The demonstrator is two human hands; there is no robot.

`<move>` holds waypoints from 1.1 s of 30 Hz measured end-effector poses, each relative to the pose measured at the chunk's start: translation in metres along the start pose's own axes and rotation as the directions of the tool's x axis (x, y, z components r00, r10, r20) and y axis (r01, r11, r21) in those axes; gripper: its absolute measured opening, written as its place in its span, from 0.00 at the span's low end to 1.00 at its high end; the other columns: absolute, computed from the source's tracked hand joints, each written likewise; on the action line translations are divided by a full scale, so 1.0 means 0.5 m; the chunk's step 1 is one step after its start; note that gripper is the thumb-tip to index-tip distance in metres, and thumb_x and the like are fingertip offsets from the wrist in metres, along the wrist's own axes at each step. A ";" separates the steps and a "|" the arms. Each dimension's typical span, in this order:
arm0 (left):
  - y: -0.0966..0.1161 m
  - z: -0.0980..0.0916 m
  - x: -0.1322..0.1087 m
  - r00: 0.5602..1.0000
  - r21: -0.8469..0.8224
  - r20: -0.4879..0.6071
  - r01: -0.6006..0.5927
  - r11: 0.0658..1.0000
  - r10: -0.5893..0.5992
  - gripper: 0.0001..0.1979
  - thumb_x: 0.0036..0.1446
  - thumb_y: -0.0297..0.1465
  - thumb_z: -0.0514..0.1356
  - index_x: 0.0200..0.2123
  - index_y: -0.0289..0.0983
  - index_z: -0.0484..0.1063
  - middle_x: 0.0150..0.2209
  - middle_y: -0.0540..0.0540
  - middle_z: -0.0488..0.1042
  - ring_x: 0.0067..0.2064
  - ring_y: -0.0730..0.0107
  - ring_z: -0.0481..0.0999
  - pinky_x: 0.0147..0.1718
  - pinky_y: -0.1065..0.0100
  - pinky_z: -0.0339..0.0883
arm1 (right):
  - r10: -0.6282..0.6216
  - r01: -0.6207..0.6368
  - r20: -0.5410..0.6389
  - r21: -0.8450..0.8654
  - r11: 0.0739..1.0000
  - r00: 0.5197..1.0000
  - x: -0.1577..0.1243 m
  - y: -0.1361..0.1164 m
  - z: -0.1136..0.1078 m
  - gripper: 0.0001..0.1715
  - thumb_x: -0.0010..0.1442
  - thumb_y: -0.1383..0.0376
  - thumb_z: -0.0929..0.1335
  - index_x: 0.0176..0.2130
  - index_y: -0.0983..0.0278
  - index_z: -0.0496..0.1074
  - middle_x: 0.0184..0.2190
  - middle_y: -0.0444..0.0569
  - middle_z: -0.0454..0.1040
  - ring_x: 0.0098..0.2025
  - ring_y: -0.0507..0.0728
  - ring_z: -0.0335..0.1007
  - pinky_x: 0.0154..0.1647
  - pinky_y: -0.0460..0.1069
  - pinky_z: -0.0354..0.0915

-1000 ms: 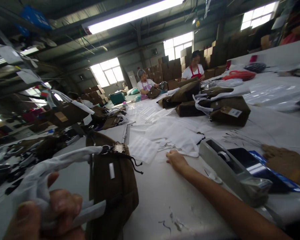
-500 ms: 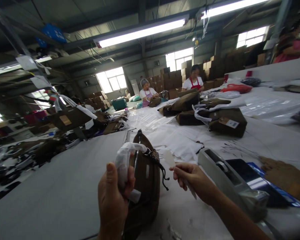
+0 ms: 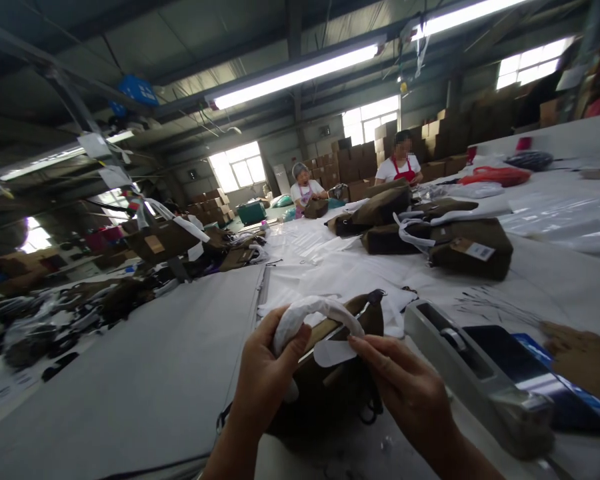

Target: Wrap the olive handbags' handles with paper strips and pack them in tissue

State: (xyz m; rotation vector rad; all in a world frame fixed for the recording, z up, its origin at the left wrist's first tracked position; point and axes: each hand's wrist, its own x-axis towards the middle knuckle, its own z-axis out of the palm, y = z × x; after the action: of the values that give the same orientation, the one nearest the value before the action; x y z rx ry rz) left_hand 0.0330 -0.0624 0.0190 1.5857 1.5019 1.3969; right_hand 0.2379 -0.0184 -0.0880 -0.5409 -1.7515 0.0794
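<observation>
Both forearms rise from the near edge, to the left of the grey tape dispenser (image 3: 473,390); the right one slants up and leftward, passing close by its near left side, while the left one stands steeper and farther from it. The left hand (image 3: 270,377) is closed around the white-wrapped handle (image 3: 323,307) of a dark brown bag (image 3: 330,407), its thumb pointing up and across the near face of the wrapping and its fingers curled around the far side. The right hand (image 3: 413,383), nearer the dispenser, is bent inward with its back up; thumb and forefinger are pinched narrow on a pale strip (image 3: 334,353) beside the handle's right end. The bag sits just left of the dispenser, between the two hands, its zipper (image 3: 363,310) running slantwise beneath the handle; its lower part is dark and partly hidden by the hands.

A dark flat panel (image 3: 540,373) lies just right of the dispenser, with a brown piece of material (image 3: 585,360) farther right. Beyond the dispenser, more brown bags (image 3: 473,247) rest on the table. White sheets (image 3: 305,233) spread to its far left, and past them two co-workers (image 3: 307,191) stand well behind it.
</observation>
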 end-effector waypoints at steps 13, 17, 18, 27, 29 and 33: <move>-0.010 0.022 -0.013 0.988 -0.437 0.024 0.147 0.887 -0.151 0.27 0.62 0.46 0.63 0.61 0.45 0.68 0.54 0.44 0.75 0.28 0.79 0.71 0.25 0.76 0.66 | 0.530 -0.823 0.636 0.497 0.275 0.561 0.102 -0.080 0.043 0.32 0.61 0.42 0.69 0.29 0.68 0.74 0.22 0.46 0.72 0.14 0.44 0.59 0.14 0.41 0.49; 0.009 0.004 -0.008 0.998 -0.147 0.030 0.064 0.987 -0.060 0.18 0.61 0.46 0.63 0.35 0.35 0.80 0.24 0.50 0.74 0.25 0.76 0.69 0.24 0.76 0.62 | 0.469 -0.825 0.682 0.424 0.373 0.562 0.140 -0.103 0.002 0.24 0.63 0.47 0.69 0.35 0.65 0.77 0.29 0.50 0.78 0.18 0.49 0.68 0.17 0.42 0.59; 0.017 0.000 -0.005 1.000 -0.078 -0.006 0.004 0.997 -0.004 0.18 0.61 0.45 0.63 0.31 0.35 0.79 0.23 0.50 0.74 0.26 0.76 0.70 0.24 0.76 0.63 | 0.462 -0.793 0.659 0.376 0.480 0.593 0.144 -0.106 -0.009 0.19 0.64 0.50 0.68 0.35 0.63 0.77 0.28 0.49 0.78 0.19 0.50 0.70 0.19 0.43 0.61; 0.072 -0.001 0.024 0.984 -0.179 -0.017 -0.177 0.968 0.177 0.06 0.57 0.34 0.69 0.34 0.37 0.81 0.28 0.51 0.80 0.29 0.76 0.77 0.30 0.79 0.72 | 0.570 -0.713 0.430 0.448 0.539 0.700 0.156 -0.123 -0.067 0.20 0.61 0.51 0.73 0.47 0.60 0.71 0.31 0.50 0.80 0.24 0.56 0.77 0.25 0.47 0.74; 0.076 0.001 0.026 0.980 -0.192 -0.023 -0.198 0.961 0.197 0.06 0.57 0.33 0.68 0.34 0.36 0.81 0.28 0.51 0.80 0.29 0.76 0.78 0.30 0.79 0.73 | 0.498 -0.753 0.570 0.556 0.352 0.654 0.165 -0.115 -0.069 0.23 0.62 0.53 0.73 0.52 0.61 0.72 0.38 0.54 0.81 0.34 0.60 0.81 0.35 0.50 0.77; 0.080 -0.001 0.027 0.970 -0.162 -0.068 -0.243 0.956 0.234 0.07 0.59 0.34 0.67 0.37 0.35 0.80 0.30 0.49 0.81 0.29 0.73 0.80 0.31 0.76 0.76 | 0.431 -0.756 0.625 0.583 0.298 0.651 0.188 -0.105 -0.066 0.23 0.61 0.58 0.75 0.54 0.58 0.75 0.46 0.52 0.80 0.46 0.59 0.79 0.47 0.50 0.76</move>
State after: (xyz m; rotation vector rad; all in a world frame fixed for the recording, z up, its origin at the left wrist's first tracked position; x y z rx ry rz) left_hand 0.0454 -0.0590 0.0591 1.6780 1.2107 1.6600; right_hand 0.2379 -0.0357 0.0232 -0.4639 -1.4919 1.6029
